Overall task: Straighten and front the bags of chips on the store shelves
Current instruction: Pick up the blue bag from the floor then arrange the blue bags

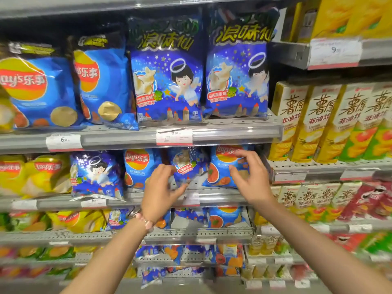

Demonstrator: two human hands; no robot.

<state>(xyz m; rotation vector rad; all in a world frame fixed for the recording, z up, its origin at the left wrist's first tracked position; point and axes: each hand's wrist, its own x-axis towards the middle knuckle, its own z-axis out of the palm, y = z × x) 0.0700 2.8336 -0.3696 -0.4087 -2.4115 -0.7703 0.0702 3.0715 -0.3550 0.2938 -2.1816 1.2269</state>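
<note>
On the second shelf point(222, 197) a small dark-blue angel-print chip bag point(187, 164) stands set back between two blue Lay's bags point(137, 168) point(226, 166). My left hand point(162, 192) reaches at its lower left, fingers spread and touching its bottom edge. My right hand point(251, 177) hovers open in front of the right Lay's bag, fingers apart, holding nothing. Another angel bag point(95, 175) leans at the shelf front further left. Two large angel bags point(167, 75) point(237, 71) stand upright on the shelf above.
Big blue Lay's bags point(40, 90) fill the upper shelf's left. Yellow Lay's bags point(36, 175) sit left on the second shelf. Tall yellow chip boxes point(318, 122) fill the adjoining bay at right. Price tags point(174, 136) line the shelf rails. Lower shelves hold several more bags.
</note>
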